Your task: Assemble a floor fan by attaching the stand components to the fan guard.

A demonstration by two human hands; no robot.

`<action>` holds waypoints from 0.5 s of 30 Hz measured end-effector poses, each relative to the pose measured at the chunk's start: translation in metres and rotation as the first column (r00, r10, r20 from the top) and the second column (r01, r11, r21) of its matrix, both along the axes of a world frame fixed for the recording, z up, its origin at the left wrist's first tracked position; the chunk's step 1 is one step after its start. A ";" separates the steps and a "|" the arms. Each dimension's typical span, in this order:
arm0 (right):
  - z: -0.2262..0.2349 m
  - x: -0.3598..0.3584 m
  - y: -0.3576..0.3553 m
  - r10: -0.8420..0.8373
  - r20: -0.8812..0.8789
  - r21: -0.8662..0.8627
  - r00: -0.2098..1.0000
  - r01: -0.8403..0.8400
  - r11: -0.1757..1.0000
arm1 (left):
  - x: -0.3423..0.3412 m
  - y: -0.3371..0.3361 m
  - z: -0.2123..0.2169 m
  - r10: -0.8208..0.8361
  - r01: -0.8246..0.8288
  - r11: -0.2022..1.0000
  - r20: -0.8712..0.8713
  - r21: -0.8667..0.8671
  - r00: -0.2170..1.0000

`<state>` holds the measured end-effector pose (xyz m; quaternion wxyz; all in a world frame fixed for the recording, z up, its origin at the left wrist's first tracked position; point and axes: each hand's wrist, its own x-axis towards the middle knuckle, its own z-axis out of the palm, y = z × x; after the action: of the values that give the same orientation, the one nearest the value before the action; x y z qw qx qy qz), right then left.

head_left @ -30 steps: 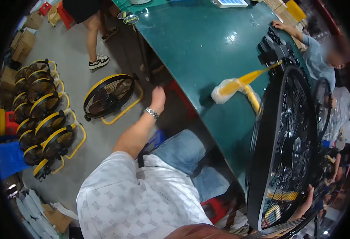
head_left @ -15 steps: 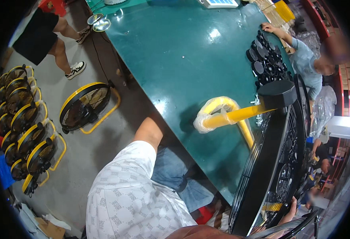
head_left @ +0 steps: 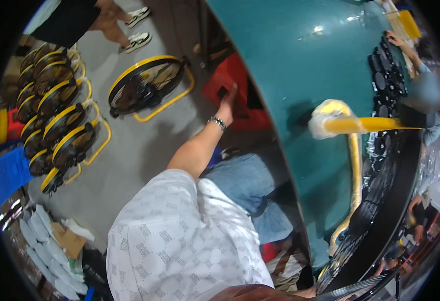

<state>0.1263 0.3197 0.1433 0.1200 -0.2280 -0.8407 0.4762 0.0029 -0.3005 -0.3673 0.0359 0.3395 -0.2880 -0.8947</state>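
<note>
Clock: read from the view's centre, 12 at the top.
Fan, main: large black round fan with a wire grille, at 4 o'clock, apparently tilted; whatever bears its lower rim cannot be made out.
Stand: bent yellow tube in clear plastic wrap, at 3 o'clock, over the green smooth-topped table.
Left hand: near the centre towards 12, fingers extended, holding nothing; just beside the red stool.
Right hand: not clearly made out; only a sliver of bare skin at 5 o'clock, by the grille. Finger state cannot be told.
Risk, tipping: the fan could roll or drop, the left hand being well apart from it and any support probably one-sided.
Risk, slipping: loose plastic could slide under a grip on the tube.
Risk, parts: black round parts, at 2 o'clock, could scatter if the tube swings.
Risk, co-worker: the co-worker's hand, also at 2, could be knocked likewise.
</note>
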 end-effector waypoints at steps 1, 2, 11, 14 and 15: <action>0.000 -0.001 0.001 0.002 0.005 0.008 1.000 -0.002 1.000 | 0.009 -0.007 0.008 0.041 -0.040 0.999 -0.046 0.022 0.998; 0.002 -0.002 0.002 0.007 0.015 0.013 1.000 -0.007 1.000 | 0.015 -0.014 0.015 0.028 -0.030 0.998 0.048 0.055 0.998; 0.009 -0.005 0.023 0.107 -0.014 0.017 0.994 -0.106 0.994 | 0.032 -0.021 0.066 0.285 0.058 0.592 0.276 -0.804 0.918; 0.009 -0.001 0.037 0.120 -0.040 0.003 0.992 -0.120 0.993 | 0.036 -0.005 0.086 0.057 0.273 0.438 0.330 -0.857 0.942; 0.009 0.000 0.042 0.074 -0.074 -0.035 0.995 -0.076 0.996 | 0.038 -0.003 0.091 0.045 0.299 0.445 0.354 -0.844 0.934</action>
<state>0.1260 0.3614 0.1519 0.1282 -0.1809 -0.8346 0.5042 0.0406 -0.3033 -0.2767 0.0912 0.3899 -0.7383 -0.5428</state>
